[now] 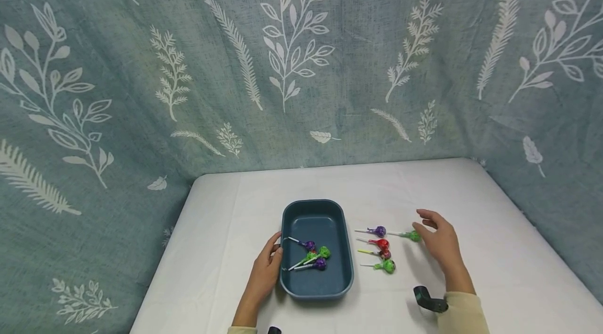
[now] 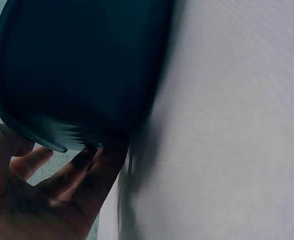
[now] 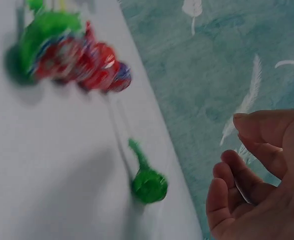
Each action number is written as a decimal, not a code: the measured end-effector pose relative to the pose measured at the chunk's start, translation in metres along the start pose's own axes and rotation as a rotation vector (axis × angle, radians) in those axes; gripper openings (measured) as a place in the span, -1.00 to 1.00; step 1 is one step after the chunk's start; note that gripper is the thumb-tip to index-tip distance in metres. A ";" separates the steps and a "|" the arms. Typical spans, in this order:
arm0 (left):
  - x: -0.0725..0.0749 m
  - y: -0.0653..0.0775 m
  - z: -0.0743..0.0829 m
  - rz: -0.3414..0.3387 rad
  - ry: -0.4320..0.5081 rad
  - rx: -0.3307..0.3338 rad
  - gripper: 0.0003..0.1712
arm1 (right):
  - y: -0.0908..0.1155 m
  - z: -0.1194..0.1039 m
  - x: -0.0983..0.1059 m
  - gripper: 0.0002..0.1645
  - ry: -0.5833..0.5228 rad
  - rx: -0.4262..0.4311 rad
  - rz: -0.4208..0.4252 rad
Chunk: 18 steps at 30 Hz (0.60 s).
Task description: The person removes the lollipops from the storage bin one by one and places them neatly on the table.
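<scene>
My left hand (image 1: 265, 271) rests along the left side of a dark blue plastic container (image 1: 341, 271). In the left wrist view its fingers touch the outer wall just below the rim. Several wrapped lollipops, purple (image 1: 320, 264) and green (image 1: 324, 252), lie inside, sticks toward the left. My right hand (image 1: 438, 237) hovers by the green lollipop (image 1: 414, 235) farthest right on the table. Its fingers are loosely bent and hold nothing; the right wrist view shows this lollipop (image 3: 149, 186) lying apart from the thumb and fingers.
Between container and right hand lies a column of lollipops: purple (image 1: 378, 231), red (image 1: 382, 244), a red one with a yellow stick (image 1: 384, 254), and green (image 1: 388, 266). A white cloth (image 1: 226, 250) covers the table. Behind hangs a leaf-patterned green-blue curtain (image 1: 358, 62).
</scene>
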<state>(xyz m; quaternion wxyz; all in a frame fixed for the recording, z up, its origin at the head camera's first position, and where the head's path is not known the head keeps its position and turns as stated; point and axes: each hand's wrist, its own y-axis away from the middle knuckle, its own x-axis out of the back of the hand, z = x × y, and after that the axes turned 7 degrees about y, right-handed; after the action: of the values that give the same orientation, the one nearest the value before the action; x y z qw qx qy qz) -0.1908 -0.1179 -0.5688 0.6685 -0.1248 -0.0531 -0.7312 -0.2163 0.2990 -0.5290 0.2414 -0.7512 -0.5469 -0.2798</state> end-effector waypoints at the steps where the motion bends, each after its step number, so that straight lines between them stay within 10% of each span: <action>1: 0.000 0.000 0.000 0.000 -0.001 -0.001 -0.49 | 0.000 -0.005 0.000 -0.44 -0.026 -0.001 0.009; 18: 0.000 -0.001 0.002 0.003 -0.010 -0.002 -0.49 | 0.001 -0.073 -0.020 -0.48 -0.193 0.185 -0.095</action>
<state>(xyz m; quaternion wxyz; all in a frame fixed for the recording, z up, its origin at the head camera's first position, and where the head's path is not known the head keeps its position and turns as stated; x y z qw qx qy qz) -0.1913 -0.1172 -0.5669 0.6690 -0.1292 -0.0553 -0.7298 -0.2318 0.2360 -0.4902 0.2423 -0.7225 -0.6259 -0.1660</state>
